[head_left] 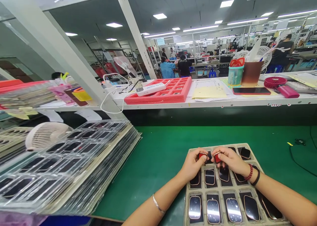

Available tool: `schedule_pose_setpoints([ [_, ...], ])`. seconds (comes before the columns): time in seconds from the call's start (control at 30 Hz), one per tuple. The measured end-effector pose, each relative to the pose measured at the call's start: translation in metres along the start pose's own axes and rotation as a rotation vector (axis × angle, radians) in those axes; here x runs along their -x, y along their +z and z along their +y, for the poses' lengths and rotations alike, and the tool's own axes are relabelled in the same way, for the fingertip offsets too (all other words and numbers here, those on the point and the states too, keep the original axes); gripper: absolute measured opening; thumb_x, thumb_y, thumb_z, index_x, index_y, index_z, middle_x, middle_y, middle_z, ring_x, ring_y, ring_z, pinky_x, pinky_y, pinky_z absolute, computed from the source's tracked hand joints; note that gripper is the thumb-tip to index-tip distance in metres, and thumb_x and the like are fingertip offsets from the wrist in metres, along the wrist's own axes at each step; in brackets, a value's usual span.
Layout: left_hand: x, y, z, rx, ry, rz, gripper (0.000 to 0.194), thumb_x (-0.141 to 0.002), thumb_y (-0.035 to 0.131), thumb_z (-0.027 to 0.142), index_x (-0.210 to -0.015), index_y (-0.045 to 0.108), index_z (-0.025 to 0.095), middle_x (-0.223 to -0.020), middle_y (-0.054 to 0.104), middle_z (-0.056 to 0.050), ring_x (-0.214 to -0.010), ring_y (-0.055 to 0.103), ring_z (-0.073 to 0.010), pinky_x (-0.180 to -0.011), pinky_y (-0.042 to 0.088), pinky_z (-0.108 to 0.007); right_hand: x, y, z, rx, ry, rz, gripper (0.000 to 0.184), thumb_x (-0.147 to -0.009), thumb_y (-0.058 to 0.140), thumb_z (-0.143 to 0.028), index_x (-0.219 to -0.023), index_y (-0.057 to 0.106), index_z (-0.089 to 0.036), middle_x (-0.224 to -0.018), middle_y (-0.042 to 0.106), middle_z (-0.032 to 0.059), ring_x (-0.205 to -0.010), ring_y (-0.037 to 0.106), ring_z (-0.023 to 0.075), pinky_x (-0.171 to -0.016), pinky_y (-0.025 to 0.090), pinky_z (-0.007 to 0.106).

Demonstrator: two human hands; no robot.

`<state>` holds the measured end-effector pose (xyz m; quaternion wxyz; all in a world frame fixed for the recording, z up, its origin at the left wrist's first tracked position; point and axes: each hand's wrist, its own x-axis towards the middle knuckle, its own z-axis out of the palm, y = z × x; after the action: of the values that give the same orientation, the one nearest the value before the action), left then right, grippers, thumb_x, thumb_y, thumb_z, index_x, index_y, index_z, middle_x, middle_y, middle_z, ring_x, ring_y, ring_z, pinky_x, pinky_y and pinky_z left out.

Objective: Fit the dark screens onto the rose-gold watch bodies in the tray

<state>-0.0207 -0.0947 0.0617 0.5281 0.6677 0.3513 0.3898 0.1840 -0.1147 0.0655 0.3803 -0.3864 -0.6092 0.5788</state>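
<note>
My left hand [194, 163] is closed on a small smartwatch body [202, 155] whose red side shows, thumb resting on it. A second smartwatch body [217, 157], also red on the visible side, is pinched between the fingers and thumb of my right hand [230, 159]. Both hands are over the far rows of a beige compartment tray [186, 199]. In its pockets lie several smartwatch bodies [213, 210] with dark glossy screens and gold-coloured rims, on black pads. My hands and forearms hide some of the pockets.
A tall stack of clear trays [81, 173] with dark screens stands at the left, beside a white fan [47, 135]. The green mat [153, 160] covers the bench. A shelf behind carries a red foam tray [173, 94], papers, cups and a phone [251, 91]. A cable lies at right.
</note>
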Motion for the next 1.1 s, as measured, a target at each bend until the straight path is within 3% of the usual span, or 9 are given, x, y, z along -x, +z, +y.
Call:
schedule_pose_setpoints([
  [0.43, -0.0001, 0.0013, 0.0092, 0.081, -0.056, 0.004, 0.039, -0.082, 0.056, 0.05, -0.095, 0.063, 0.014, -0.082, 0.066, -0.006, -0.07, 0.059, -0.0153, -0.061, 0.048, -0.025, 0.0015, 0.0044, -0.0065, -0.012, -0.026, -0.006, 0.022, -0.082, 0.059, -0.036, -0.086, 0.057, -0.014, -0.072, 0.064, 0.0025, -0.052, 0.051, 0.0078, -0.05, 0.045, 0.02],
  [0.8, -0.0022, 0.0005, 0.0076, 0.028, -0.084, 0.027, 0.038, -0.083, 0.053, 0.043, -0.107, 0.061, 0.014, -0.092, 0.066, -0.007, -0.068, 0.059, -0.0141, -0.06, 0.049, -0.025, 0.0001, 0.0049, -0.006, -0.009, -0.014, 0.013, 0.01, -0.077, 0.058, -0.022, -0.086, 0.056, -0.016, -0.071, 0.065, 0.0021, -0.054, 0.052, 0.0095, -0.051, 0.046, 0.022],
  [1.1, -0.0014, 0.0003, 0.0057, 0.008, -0.083, 0.01, 0.035, -0.082, 0.055, 0.037, -0.11, 0.059, 0.016, -0.094, 0.066, -0.007, -0.085, 0.062, -0.019, -0.069, 0.052, -0.028, 0.0016, 0.0046, -0.008, -0.016, -0.023, 0.005, 0.012, -0.078, 0.057, -0.021, -0.089, 0.056, -0.016, -0.075, 0.064, 0.0026, -0.057, 0.054, 0.01, -0.055, 0.047, 0.023],
])
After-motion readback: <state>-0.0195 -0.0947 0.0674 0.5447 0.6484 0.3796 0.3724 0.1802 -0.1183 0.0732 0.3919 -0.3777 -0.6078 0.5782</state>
